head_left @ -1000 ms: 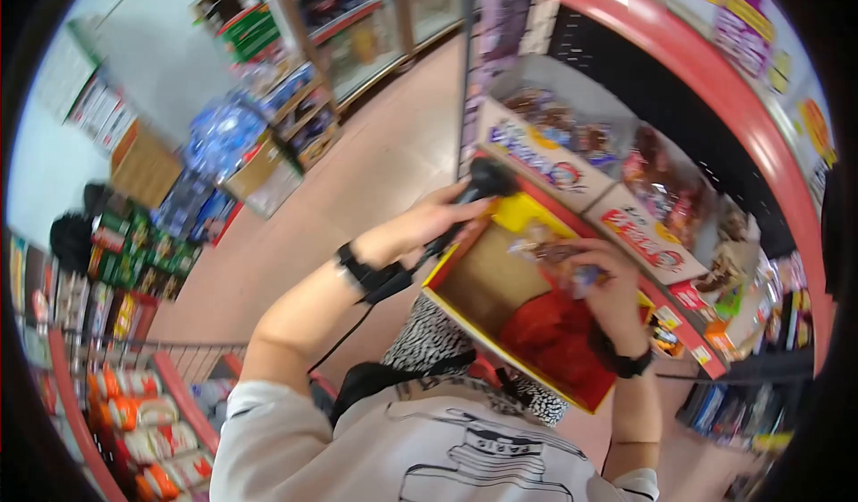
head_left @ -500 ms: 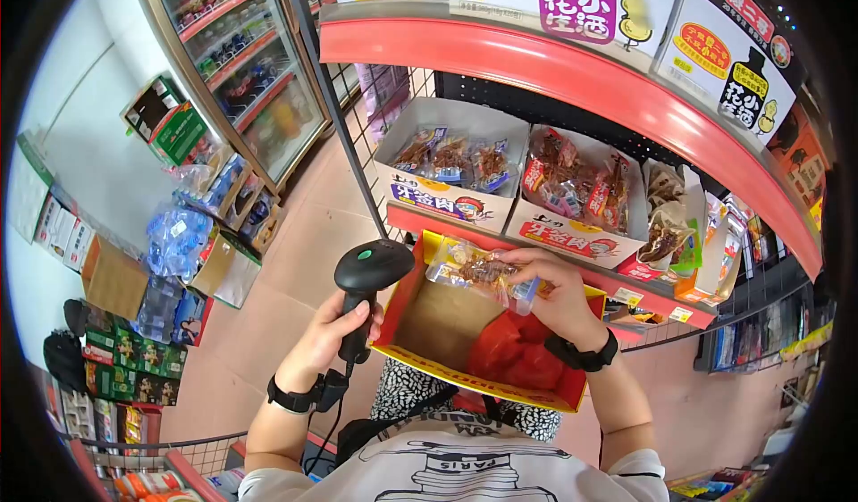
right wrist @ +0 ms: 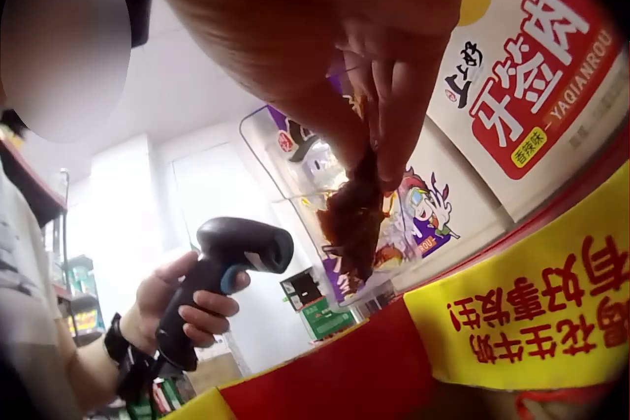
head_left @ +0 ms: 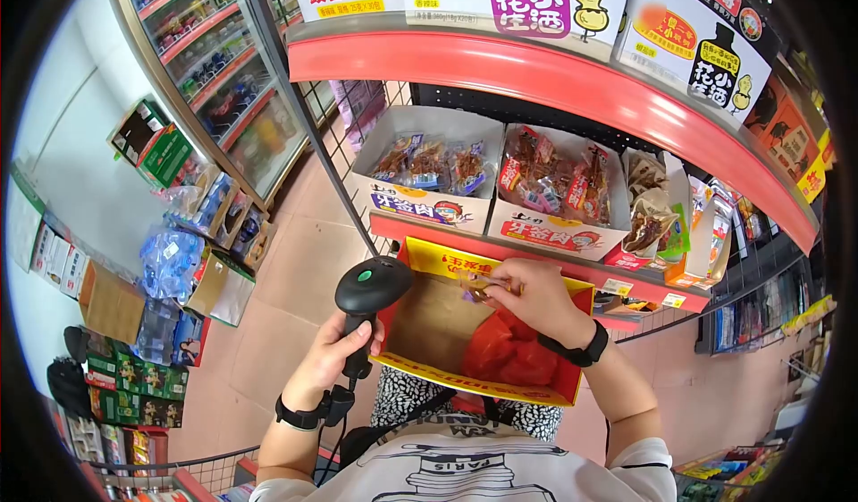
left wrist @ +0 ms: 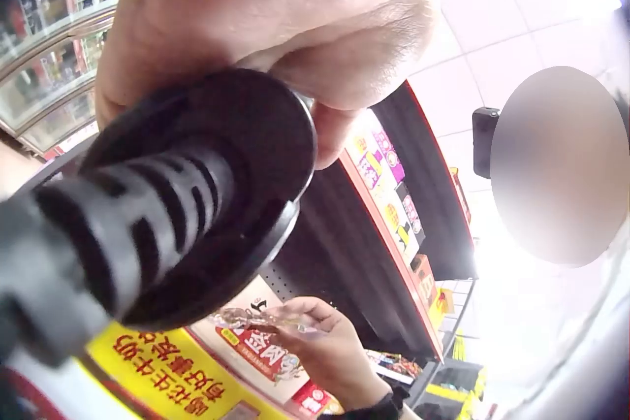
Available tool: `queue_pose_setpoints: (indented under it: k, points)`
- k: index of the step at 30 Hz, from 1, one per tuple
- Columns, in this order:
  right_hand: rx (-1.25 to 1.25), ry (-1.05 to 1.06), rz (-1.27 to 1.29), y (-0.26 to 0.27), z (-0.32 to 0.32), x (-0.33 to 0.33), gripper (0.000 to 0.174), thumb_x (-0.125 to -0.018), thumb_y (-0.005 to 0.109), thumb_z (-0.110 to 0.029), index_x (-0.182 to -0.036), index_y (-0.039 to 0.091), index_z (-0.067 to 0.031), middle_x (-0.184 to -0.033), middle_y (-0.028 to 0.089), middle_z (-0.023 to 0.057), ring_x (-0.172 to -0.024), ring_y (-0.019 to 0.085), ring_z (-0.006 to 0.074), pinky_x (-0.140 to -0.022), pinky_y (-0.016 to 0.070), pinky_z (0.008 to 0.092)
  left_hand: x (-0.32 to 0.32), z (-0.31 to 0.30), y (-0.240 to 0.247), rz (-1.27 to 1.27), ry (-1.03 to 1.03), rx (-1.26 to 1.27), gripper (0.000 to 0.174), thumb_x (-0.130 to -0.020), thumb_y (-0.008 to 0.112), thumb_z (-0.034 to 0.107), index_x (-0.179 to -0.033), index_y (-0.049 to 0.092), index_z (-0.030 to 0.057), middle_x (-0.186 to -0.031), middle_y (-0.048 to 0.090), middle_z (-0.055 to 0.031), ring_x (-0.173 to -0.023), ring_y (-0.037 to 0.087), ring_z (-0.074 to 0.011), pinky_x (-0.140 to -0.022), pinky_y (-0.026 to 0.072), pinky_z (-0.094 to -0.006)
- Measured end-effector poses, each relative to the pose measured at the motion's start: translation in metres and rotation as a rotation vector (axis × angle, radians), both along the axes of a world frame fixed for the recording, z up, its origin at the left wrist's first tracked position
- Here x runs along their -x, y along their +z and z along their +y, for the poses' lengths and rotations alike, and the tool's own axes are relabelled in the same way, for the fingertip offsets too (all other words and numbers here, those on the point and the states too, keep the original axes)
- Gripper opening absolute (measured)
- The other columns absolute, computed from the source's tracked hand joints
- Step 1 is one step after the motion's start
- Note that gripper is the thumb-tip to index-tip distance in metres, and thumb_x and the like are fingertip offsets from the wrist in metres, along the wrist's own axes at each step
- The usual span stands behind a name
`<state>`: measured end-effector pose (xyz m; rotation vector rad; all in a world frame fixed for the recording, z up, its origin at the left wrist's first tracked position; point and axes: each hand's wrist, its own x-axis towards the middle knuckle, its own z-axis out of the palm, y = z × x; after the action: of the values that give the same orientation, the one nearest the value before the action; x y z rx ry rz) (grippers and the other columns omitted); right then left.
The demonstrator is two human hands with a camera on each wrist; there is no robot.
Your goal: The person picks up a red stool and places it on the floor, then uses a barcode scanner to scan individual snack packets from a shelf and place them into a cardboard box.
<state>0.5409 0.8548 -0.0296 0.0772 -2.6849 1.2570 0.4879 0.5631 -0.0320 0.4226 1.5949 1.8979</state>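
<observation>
Holding in my left hand: the left hand is curled round the grip of the black barcode scanner, whose head stands above the left end of the yellow-and-red carton; whether the blue trigger is pressed, I cannot tell.
Pinched in my right hand: the right hand has thumb and fingers together on one end of the clear-wrapped meat snack packet.
Packet position: over the mouth of the carton, near the scanner but not touching it.
Packet change: half a second ago it lay broadside to my head camera, reaching well out from my fingers; now it shows narrow, turned nearly edge-on, while the scanner keeps almost the same place.
Bearing on the work: I judge that the turn matters for how the packet faces the scanner; no code on it can be made out, so its alignment stays uncertain.
Carton contents: a crumpled red plastic bag lies at the right, with bare cardboard at the left.
Shelf beyond: the purple-lettered snack box and the red-lettered snack box stand side by side, both filled with wrapped packets.
</observation>
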Motion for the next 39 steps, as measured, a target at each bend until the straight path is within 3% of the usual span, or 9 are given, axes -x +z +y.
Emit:
queue_pose_setpoints:
  k: [3,5,14,22,28,31,34,36,39]
  points:
    - [-0.077,-0.01,-0.178,-0.002,0.0,0.005,0.013,-0.078,0.062,-0.012,-0.084,0.056,-0.0026,-0.07,0.061,0.0046,-0.06,0.057,0.0111,-0.056,0.0437,0.0264,0.0,0.001,0.001,-0.046,-0.025,-0.007,0.027,-0.089,0.051,0.024,-0.104,0.047,0.003,-0.086,0.053,-0.0029,-0.074,0.05,-0.0104,-0.068,0.0409,-0.0247]
    - [0.459,0.049,-0.118,-0.031,0.006,0.016,0.015,-0.081,0.061,-0.014,-0.082,0.055,-0.0003,-0.068,0.058,0.002,-0.06,0.052,0.0065,-0.055,0.0421,0.0246,0.0,0.004,0.002,-0.073,-0.014,-0.026,0.026,-0.089,0.05,0.025,-0.103,0.048,0.003,-0.086,0.054,-0.0032,-0.074,0.051,-0.0106,-0.068,0.0415,-0.0245]
    - [0.644,0.285,-0.265,-0.022,-0.017,0.026,0.013,-0.084,0.057,-0.01,-0.078,0.053,0.0007,-0.073,0.057,-0.0007,-0.065,0.051,0.0047,-0.056,0.0419,0.0224,0.002,0.021,0.017,-0.137,-0.011,-0.167,0.039,-0.085,0.054,0.018,-0.119,0.046,0.0001,-0.098,0.055,-0.0054,-0.071,0.054,-0.0106,-0.066,0.0424,-0.0237]
    - [0.844,0.343,-0.208,-0.018,-0.052,0.028,0.011,-0.084,0.059,-0.008,-0.088,0.053,-0.0006,-0.079,0.057,-0.0004,-0.072,0.053,0.0042,-0.062,0.0439,0.02,0.006,0.041,0.004,-0.077,-0.032,-0.052,0.028,-0.079,0.064,0.01,-0.105,0.056,0.0014,-0.075,0.057,-0.0003,-0.066,0.052,-0.0076,-0.062,0.0399,-0.0211]
    - [0.639,0.638,-0.392,-0.031,-0.043,0.017,0.054,-0.083,0.061,-0.014,-0.129,0.035,-0.0049,-0.114,0.051,0.0043,-0.106,0.047,0.0115,-0.09,0.0379,0.0287,0.006,0.046,0.016,-0.109,0.124,-0.24,0.031,-0.079,0.062,0.007,-0.109,0.053,0.0017,-0.075,0.057,-0.0006,-0.066,0.052,-0.0079,-0.06,0.0411,-0.0217]
    - [0.398,0.612,-0.315,-0.035,-0.043,0.012,0.051,-0.085,0.058,-0.017,-0.129,0.035,-0.0061,-0.115,0.051,0.0046,-0.102,0.05,0.0122,-0.086,0.0401,0.0282,0.005,0.043,0.019,-0.116,0.069,-0.264,0.035,-0.08,0.061,0.009,-0.112,0.051,0.001,-0.082,0.057,-0.0016,-0.067,0.053,-0.008,-0.061,0.042,-0.0226]
    - [0.66,0.569,-0.623,-0.03,-0.039,0.009,0.046,-0.088,0.054,-0.02,-0.127,0.036,-0.004,-0.11,0.054,0.0056,-0.095,0.054,0.0131,-0.08,0.0434,0.0286,0.009,0.036,0.013,-0.101,-0.021,-0.249,0.037,-0.08,0.061,0.01,-0.114,0.05,0.0004,-0.087,0.056,-0.0021,-0.067,0.054,-0.0087,-0.062,0.0432,-0.0232]
    - [0.393,0.542,-0.305,-0.015,-0.037,0.003,0.037,-0.089,0.049,-0.016,-0.122,0.041,-0.0018,-0.103,0.057,0.0112,-0.088,0.059,0.0193,-0.074,0.0458,0.0308,0.009,0.032,0.017,-0.068,-0.008,-0.187,0.043,-0.077,0.062,0.012,-0.115,0.048,-0.0008,-0.092,0.058,-0.0078,-0.065,0.055,-0.0142,-0.063,0.0447,-0.0282]
    - [-0.236,0.233,0.012,0.0,-0.02,0.005,0.037,-0.076,0.053,-0.003,-0.112,0.052,-0.0078,-0.11,0.051,0.0144,-0.102,0.049,0.0311,-0.085,0.042,0.0392,0.012,0.02,0.018,-0.064,0.059,-0.151,0.04,-0.081,0.059,0.016,-0.115,0.047,-0.0009,-0.103,0.057,-0.0131,-0.074,0.06,-0.0161,-0.068,0.0486,-0.028]
